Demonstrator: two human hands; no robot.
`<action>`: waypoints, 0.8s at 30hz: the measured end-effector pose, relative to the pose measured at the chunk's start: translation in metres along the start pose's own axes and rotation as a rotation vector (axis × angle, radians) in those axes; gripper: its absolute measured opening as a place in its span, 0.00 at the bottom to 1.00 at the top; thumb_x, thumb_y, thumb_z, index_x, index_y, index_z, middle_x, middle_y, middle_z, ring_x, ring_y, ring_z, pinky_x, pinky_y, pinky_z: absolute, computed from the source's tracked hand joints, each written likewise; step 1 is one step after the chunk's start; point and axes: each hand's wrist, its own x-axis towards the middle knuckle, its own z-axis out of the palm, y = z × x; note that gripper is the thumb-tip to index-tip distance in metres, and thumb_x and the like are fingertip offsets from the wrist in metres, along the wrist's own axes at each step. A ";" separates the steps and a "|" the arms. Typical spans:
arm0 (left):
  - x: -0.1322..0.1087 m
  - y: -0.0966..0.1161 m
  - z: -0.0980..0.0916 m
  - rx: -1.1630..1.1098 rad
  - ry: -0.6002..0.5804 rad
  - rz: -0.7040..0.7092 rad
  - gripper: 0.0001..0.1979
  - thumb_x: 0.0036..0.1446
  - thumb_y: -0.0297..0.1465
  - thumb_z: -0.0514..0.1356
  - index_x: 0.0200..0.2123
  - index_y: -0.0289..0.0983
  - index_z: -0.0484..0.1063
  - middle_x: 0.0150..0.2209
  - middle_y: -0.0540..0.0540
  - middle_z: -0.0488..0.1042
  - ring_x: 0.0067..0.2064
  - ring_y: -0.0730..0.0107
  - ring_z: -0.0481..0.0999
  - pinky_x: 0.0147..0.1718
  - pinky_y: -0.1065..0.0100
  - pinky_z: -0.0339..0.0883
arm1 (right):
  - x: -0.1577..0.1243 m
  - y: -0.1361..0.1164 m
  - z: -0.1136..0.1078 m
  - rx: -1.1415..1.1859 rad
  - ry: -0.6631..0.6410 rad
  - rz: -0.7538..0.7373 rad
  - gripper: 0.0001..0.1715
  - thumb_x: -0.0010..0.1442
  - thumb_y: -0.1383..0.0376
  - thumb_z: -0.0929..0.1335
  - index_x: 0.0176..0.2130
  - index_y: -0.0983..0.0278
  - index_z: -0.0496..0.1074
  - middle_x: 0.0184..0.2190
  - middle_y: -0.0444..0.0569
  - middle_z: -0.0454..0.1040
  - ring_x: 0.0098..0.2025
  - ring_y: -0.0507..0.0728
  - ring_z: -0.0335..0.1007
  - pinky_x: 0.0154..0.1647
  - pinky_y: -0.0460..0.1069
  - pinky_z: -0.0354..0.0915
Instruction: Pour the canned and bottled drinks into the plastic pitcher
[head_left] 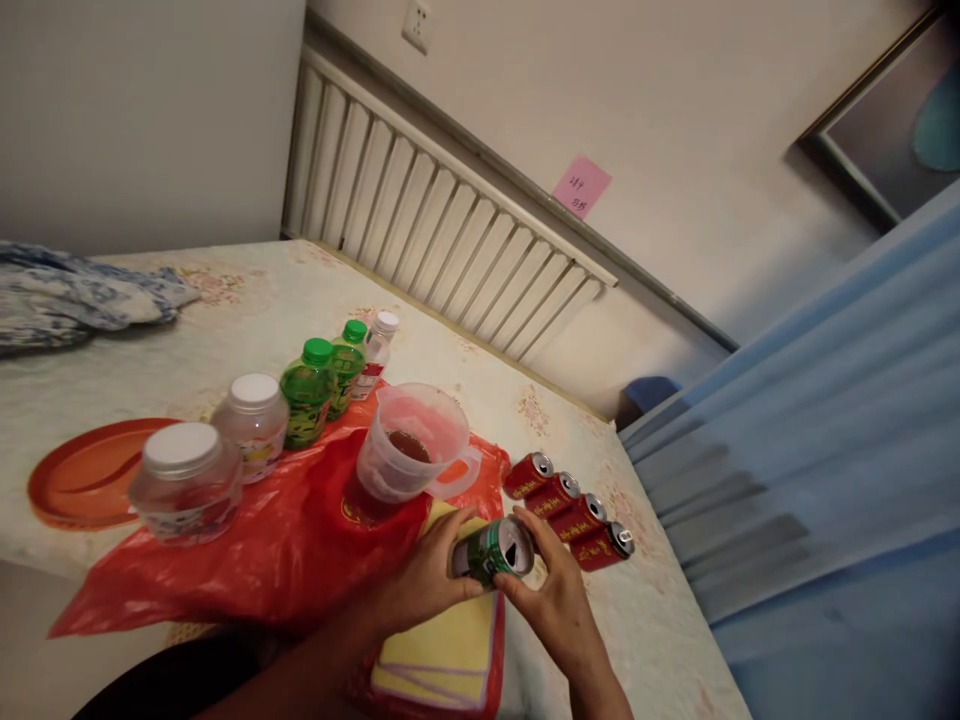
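Between my two hands is a green drink can (pixel 480 556), tilted so that its silver top with a dark opening faces right. My left hand (pixel 431 570) is closed round the base end. The fingers and thumb of my right hand (pixel 551 580) grip the top end. Below the can lies a folded yellow cloth (pixel 442 650). Just beyond my left hand stands a clear plastic measuring jug (pixel 390 455) with some brown liquid in it. Several red cans (pixel 577 515) form a row to the right of my hands.
A red plastic bag (pixel 262 560) spreads under the jug. Two lidded jars (pixel 184 490), two green bottles (pixel 307 395) and a white-capped bottle (pixel 379 350) line up on the left, near an orange lid (pixel 82 485). A radiator (pixel 427 200) and blue curtain (pixel 810 430) border the table.
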 end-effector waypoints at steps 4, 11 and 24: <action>-0.004 0.012 -0.008 -0.005 -0.061 0.083 0.41 0.40 0.25 0.68 0.60 0.39 0.61 0.59 0.41 0.67 0.59 0.52 0.66 0.60 0.55 0.59 | -0.002 -0.012 0.007 0.015 -0.019 -0.040 0.38 0.44 0.67 0.76 0.55 0.57 0.71 0.53 0.50 0.75 0.54 0.64 0.72 0.55 0.56 0.69; -0.011 0.020 -0.015 0.010 -0.057 0.118 0.41 0.37 0.21 0.66 0.58 0.40 0.62 0.56 0.44 0.70 0.55 0.56 0.69 0.56 0.58 0.63 | -0.003 -0.023 0.019 0.041 -0.061 0.023 0.38 0.43 0.72 0.74 0.55 0.61 0.71 0.54 0.53 0.74 0.56 0.64 0.70 0.58 0.56 0.66; -0.026 0.036 -0.043 0.047 -0.123 0.032 0.39 0.37 0.24 0.68 0.56 0.42 0.64 0.53 0.48 0.71 0.53 0.57 0.70 0.54 0.60 0.64 | 0.004 -0.016 0.023 0.526 -0.181 0.201 0.34 0.53 0.55 0.74 0.57 0.61 0.69 0.54 0.56 0.74 0.55 0.65 0.71 0.56 0.58 0.68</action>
